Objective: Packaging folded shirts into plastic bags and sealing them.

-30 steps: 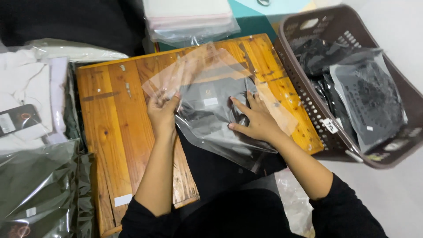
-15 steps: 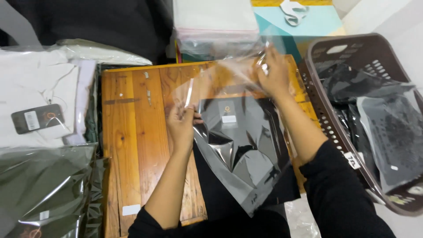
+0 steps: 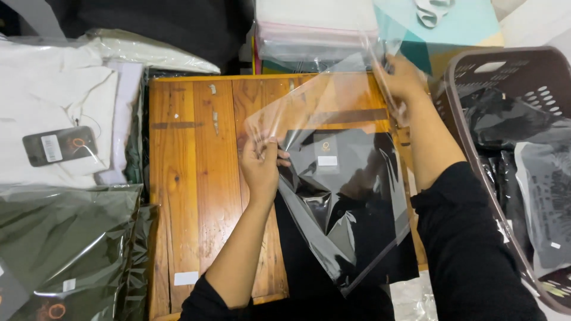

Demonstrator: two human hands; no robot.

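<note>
A clear plastic bag (image 3: 333,178), holding a folded black garment (image 3: 351,208), lies tilted across the wooden board.

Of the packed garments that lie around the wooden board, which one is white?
The folded garment at upper left, with a dark tag on it. The packed ones below it are dark olive; those in the basket are black.

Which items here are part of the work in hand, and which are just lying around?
In hand:
- clear plastic bag, gripped by left hand and right hand
- black garment inside it
- wooden board underneath

Lying about:
- white bagged shirts
- dark green bagged shirts
- brown basket of bagged garments
- stack of bags
</note>
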